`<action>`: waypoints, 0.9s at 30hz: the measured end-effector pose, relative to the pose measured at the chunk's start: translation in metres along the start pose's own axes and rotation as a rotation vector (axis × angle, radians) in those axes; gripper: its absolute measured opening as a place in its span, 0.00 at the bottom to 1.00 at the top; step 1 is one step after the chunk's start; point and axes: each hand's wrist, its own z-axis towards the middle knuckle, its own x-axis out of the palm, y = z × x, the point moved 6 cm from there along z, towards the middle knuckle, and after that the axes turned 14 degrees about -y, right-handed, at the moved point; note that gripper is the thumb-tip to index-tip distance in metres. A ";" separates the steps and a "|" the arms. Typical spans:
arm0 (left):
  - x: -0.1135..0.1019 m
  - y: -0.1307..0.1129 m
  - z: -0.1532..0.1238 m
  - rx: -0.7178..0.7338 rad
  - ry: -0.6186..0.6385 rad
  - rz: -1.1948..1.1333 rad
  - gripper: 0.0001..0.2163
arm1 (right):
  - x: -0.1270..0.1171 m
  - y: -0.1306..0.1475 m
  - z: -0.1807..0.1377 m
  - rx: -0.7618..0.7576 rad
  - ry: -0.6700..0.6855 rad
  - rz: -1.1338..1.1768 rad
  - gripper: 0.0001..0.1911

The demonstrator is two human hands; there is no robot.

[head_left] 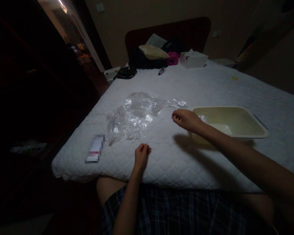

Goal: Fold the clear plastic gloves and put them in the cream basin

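My left hand [141, 156] is low over the front part of the bed, its fingers curled and pinched together. If it holds anything, that is too small to make out. My right hand [185, 119] is raised beside the left end of a cream plastic basin [256, 133], its fingers also curled closed. Whatever may be inside that hand is hidden. Several crumpled clear plastic bags [139, 111] lie spread over the bed, beyond my left hand and to the left of my right one. Another bit of clear plastic [203, 118] shows inside the basin.
The bed has a white quilted cover [166, 169]. At its left edge lies a blurred flat rectangle [95, 148]. Toward the headboard [196, 31] are a white box [193, 60], a pillow [153, 52], dark clothes, a small bottle [161, 71] and a yellow ring [234, 78].
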 end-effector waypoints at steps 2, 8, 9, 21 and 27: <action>-0.017 -0.016 0.007 0.201 -0.079 0.218 0.11 | 0.027 0.025 -0.006 -0.049 0.054 0.038 0.11; -0.055 -0.039 0.032 0.606 -0.406 0.860 0.10 | 0.112 0.071 -0.017 -0.035 0.110 0.180 0.12; -0.056 -0.037 0.036 0.602 -0.418 0.906 0.11 | 0.121 0.074 -0.015 -0.007 0.067 0.199 0.13; -0.049 -0.029 0.042 0.601 -0.442 1.037 0.11 | 0.191 0.086 -0.013 -0.093 -0.022 0.179 0.14; -0.049 -0.030 0.042 0.581 -0.419 1.016 0.11 | 0.179 0.074 -0.029 0.089 -0.132 0.282 0.13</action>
